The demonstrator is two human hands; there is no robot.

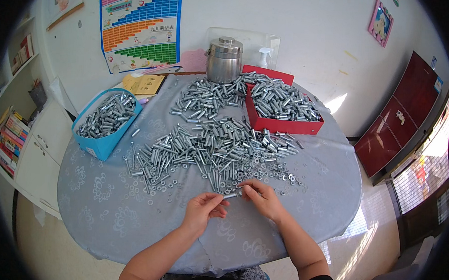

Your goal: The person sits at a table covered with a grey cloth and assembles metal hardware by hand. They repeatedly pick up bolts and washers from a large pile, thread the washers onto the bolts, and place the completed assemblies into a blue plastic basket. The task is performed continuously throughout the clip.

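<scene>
My left hand (203,209) pinches one end of a small silver metal bolt (230,195) just above the grey tablecloth (106,205). My right hand (263,197) meets it at the other end, fingertips closed around the bolt's tip; whether a washer sits there is too small to tell. Right behind both hands lies a big loose pile of silver bolts (209,147), with many flat washers (162,187) scattered around its near edge.
A blue box (96,143) full of bolts stands at the left edge. A red box (285,125) heaped with bolts sits at the back right, with a steel lidded pot (224,60) and a spray bottle (263,56) behind. A yellow booklet (144,84) lies far left.
</scene>
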